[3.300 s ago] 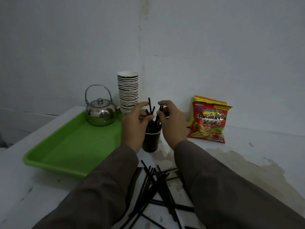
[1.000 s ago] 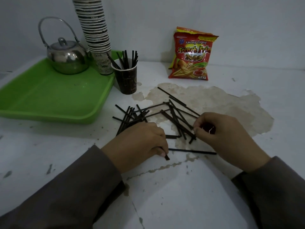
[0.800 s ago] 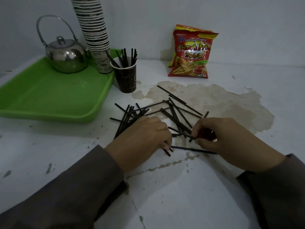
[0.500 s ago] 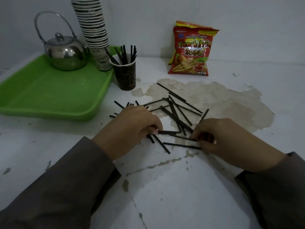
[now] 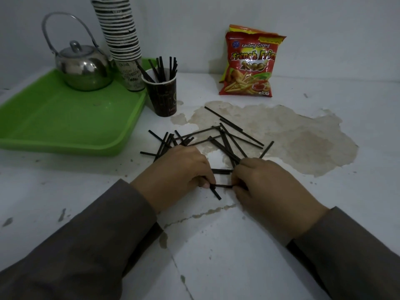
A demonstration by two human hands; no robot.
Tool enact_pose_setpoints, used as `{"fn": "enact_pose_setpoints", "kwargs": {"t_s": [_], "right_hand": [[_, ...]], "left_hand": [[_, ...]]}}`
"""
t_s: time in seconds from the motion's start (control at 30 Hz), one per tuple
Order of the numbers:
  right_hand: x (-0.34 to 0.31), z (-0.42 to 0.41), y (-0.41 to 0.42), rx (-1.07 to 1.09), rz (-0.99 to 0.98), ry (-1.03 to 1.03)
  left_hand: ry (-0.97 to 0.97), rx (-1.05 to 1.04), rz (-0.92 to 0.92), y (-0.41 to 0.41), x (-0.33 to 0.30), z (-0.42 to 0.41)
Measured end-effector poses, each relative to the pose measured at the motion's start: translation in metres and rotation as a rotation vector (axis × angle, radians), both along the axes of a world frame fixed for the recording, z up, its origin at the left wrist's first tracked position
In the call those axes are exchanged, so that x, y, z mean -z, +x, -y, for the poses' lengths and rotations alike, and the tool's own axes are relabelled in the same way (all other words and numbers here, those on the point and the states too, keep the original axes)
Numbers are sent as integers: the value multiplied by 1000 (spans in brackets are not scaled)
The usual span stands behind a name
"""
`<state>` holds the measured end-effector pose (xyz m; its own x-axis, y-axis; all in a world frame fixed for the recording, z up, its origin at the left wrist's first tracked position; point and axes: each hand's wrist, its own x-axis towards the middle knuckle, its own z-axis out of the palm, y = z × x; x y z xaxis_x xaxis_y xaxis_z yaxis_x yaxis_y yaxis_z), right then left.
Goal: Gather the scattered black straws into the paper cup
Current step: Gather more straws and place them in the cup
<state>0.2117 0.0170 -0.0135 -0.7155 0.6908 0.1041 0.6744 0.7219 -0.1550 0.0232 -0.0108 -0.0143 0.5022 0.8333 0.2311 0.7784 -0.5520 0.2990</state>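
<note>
Black thin plastic straws (image 5: 229,144) lie scattered; left hand (image 5: 177,172) and right hand (image 5: 266,187), fingers curled, pinch one straw's (image 5: 223,186) ends between them.

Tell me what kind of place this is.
Probably a modest drinks or snack corner: a tall stack of paper cups and a steel kettle on a green tray, plus a bag of fries snacks.

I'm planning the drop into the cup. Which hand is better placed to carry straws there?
Probably the left hand: it lies on the cup's side of the table and already pinches a straw. The right hand would have to cross over it.
</note>
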Motion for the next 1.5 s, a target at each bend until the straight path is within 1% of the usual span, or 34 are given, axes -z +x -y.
{"fn": "enact_pose_setpoints", "kwargs": {"t_s": [0.2, 0.3, 0.4, 0.47, 0.57, 0.67, 0.7, 0.77, 0.83, 0.87, 0.93, 1.0, 1.13, 1.23, 1.3, 1.37, 1.43, 1.5], "right_hand": [[4, 2, -2, -1, 32, 27], [-1, 0, 2, 7, -2, 0], [-11, -7, 11, 41, -100, -164], [-16, -12, 17, 83, -213, -249], [-20, -15, 22, 160, -344, -235], [-24, -16, 22, 142, -412, -260], [-26, -17, 21, 134, -466, -324], [-30, -19, 13, 138, -654, -564], [-35, -25, 1, 138, -872, -832], [-39, -29, -7, 129, -956, -925], [-46, -40, -24, 109, -1085, -1016], [-55, -53, -45, 95, -1188, -962], [-65, -70, -91, 95, -1391, -706], [-73, -79, -122, 125, -1462, -498], [-80, -88, -137, 163, -1441, -344], [-85, -97, -148, 200, -1369, -216], [-86, -105, -156, 200, -1280, -139], [-83, -109, -162, 186, -1178, -98]], "left_hand": [[-1, -55, -4, 4, 12, -3], [64, -39, 89, 7, 10, -1], [193, -108, 294, 8, 2, 4], [280, -173, 453, 9, -3, 8], [393, -260, 687, 7, -13, 12], [429, -341, 927, 2, -21, 9], [413, -362, 1010, 0, -23, 7], [370, -386, 1154, -2, -26, 1], [372, -407, 1220, -6, -30, -6], [383, -416, 1237, -8, -33, -10], [419, -426, 1266, -15, -37, -17], [461, -446, 1310, -23, -40, -26], [559, -555, 1393, -46, -47, -40], [630, -598, 1418, -64, -57, -54], [667, -612, 1395, -74, -65, -66], [707, -634, 1303, -84, -72, -76], [709, -663, 1181, -91, -75, -86], [654, -662, 1052, -95, -72, -94]]}}
